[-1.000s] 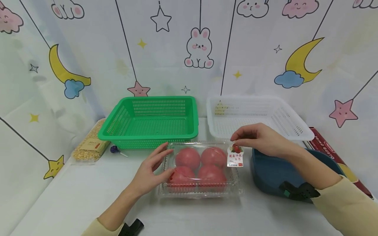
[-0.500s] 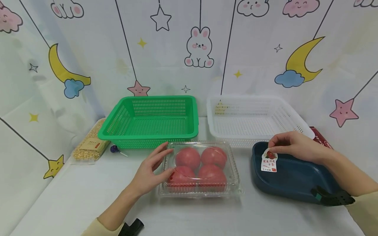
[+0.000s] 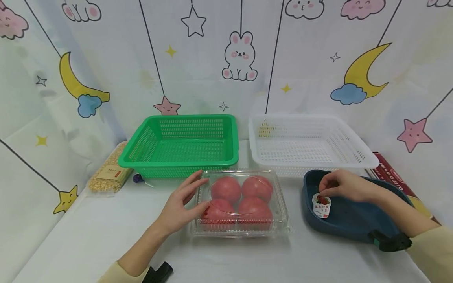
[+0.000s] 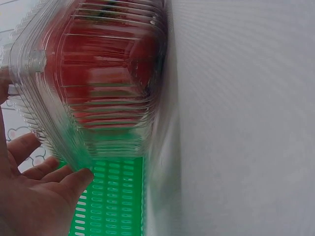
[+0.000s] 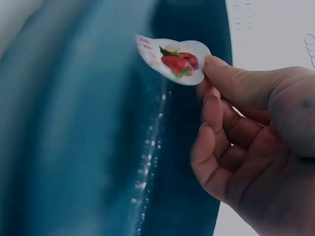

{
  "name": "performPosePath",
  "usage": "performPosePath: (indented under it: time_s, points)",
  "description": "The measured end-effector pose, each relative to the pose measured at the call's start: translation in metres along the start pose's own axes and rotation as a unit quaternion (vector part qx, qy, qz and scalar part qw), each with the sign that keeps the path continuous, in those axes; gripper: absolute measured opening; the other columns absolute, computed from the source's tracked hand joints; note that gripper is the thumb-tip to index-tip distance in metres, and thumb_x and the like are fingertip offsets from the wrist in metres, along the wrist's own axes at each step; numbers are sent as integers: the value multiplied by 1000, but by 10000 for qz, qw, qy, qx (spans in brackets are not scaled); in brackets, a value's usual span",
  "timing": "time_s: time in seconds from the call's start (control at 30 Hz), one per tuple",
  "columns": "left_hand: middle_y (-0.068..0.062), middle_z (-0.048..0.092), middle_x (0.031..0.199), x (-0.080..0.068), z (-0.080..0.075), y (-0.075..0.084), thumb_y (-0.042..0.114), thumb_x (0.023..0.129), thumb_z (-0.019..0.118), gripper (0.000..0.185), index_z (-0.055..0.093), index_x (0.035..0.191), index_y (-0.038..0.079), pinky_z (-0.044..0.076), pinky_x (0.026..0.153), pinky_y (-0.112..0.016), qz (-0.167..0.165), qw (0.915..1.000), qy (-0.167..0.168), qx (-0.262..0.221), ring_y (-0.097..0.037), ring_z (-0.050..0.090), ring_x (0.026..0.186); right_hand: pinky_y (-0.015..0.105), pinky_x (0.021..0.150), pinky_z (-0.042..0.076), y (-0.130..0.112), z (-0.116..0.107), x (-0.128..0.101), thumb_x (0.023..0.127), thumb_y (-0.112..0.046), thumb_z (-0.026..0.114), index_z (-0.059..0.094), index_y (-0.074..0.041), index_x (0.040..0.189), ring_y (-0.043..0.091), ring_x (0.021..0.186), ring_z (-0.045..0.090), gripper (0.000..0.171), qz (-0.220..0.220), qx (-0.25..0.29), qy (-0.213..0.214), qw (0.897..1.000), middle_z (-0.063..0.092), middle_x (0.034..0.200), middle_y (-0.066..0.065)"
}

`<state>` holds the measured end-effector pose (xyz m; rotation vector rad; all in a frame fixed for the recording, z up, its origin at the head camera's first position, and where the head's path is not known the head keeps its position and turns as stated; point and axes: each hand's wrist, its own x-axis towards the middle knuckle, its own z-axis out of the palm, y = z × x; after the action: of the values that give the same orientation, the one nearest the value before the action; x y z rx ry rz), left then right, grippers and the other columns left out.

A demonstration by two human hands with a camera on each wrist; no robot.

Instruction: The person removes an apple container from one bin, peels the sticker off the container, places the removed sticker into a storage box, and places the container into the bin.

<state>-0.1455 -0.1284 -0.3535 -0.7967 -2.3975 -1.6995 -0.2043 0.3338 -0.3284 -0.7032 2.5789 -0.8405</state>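
Note:
A clear plastic clamshell box of several red tomatoes lies on the white table. My left hand rests against its left side with straight fingers; the left wrist view shows the box wall right by my fingertips. My right hand pinches a white sticker label with a tomato picture and holds it low inside the dark blue tray. In the right wrist view the label hangs from my thumb and forefinger over the tray.
A green basket and a white basket stand behind the box. A bag of corn kernels and a purple lollipop lie at the left. A red box lies at the right, behind the tray.
My right hand peeled the label off the box lid, carried it right and lowered it into the blue tray. The left hand and box have stayed put.

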Motion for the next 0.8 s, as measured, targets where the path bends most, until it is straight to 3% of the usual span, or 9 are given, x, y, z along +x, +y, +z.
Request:
performPosePath:
  time_s: [0.33,0.8]
  points:
    - [-18,27,148,0,0,0,0,82,68,50,52,130,-1,31,104,-41,17,10000,6,-12,-31,24,136,23,67,48,0,4,0,90,-21,63,67,-12,94,9,75,53,11,373,-612,97,9974,63,87,-4]
    - [-18,27,148,0,0,-1,-1,82,68,50,52,129,-1,31,104,-43,18,10000,0,-29,-32,25,135,22,73,51,-15,-12,-11,90,-30,63,64,-7,110,16,85,57,30,469,-392,790,9950,64,101,2]
